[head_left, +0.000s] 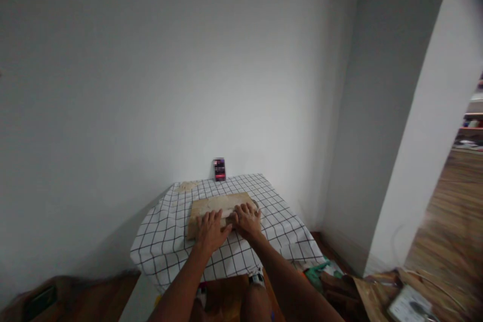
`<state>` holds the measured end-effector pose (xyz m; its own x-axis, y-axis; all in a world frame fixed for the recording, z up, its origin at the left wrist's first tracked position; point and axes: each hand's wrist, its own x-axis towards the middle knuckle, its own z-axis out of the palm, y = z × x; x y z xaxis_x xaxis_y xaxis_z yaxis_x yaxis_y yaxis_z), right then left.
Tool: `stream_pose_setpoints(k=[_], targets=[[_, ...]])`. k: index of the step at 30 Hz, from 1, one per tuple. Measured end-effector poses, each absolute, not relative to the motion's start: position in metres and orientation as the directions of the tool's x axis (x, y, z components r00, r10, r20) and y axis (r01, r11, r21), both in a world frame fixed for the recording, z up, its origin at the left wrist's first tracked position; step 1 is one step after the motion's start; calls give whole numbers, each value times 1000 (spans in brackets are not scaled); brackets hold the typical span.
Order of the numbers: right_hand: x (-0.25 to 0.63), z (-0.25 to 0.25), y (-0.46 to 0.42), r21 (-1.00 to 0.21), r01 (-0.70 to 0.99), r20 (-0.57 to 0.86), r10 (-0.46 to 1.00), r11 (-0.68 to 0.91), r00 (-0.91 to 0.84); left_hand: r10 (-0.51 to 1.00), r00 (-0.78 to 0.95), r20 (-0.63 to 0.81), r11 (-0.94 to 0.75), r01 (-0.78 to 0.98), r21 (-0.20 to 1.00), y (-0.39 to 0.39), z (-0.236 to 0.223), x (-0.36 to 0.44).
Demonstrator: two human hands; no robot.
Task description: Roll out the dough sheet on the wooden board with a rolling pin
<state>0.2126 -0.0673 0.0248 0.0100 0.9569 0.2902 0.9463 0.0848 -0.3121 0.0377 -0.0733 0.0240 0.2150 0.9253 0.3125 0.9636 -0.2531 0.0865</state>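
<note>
A pale wooden board (206, 205), dusted with something whitish, lies on the checked tablecloth (166, 226). Across it, between my hands, runs a pale long strip (225, 213) like dough or a roller; I cannot tell which. My left hand (211, 230) rests palm down over the strip's left part and the board's near edge, fingers spread forward. On the right side of the board, my right hand (247, 219) presses down with its fingers bent over something darker that is mostly hidden. Both thumbs point inward, close to each other.
A phone (219, 169) with a lit screen leans on the wall behind the table. Pale powder or crumbs (187, 186) lie at the far left corner of the cloth. Brown paper and a white box (411, 306) sit on the floor at right. My knee shows under the table edge.
</note>
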Motion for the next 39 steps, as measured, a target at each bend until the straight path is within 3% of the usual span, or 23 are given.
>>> stream_pose_setpoints(k=[5, 15, 24, 30, 39], targets=[[213, 26, -68, -302, 944, 327, 945, 130, -25, 918, 217, 332, -259, 962, 87, -74, 21, 36], [212, 38, -21, -295, 951, 215, 976, 92, -28, 954, 174, 245, -214, 966, 147, -23, 37, 40], [216, 40, 50, -137, 968, 256, 951, 212, -172, 962, 124, 245, -168, 972, 166, 51, 45, 43], [209, 52, 100, -317, 948, 141, 989, 13, 33, 981, 71, 179, -112, 967, 229, 103, 48, 40], [212, 50, 151, -384, 923, 95, 995, 18, 20, 999, 35, 39, -42, 976, 213, 145, 59, 39]])
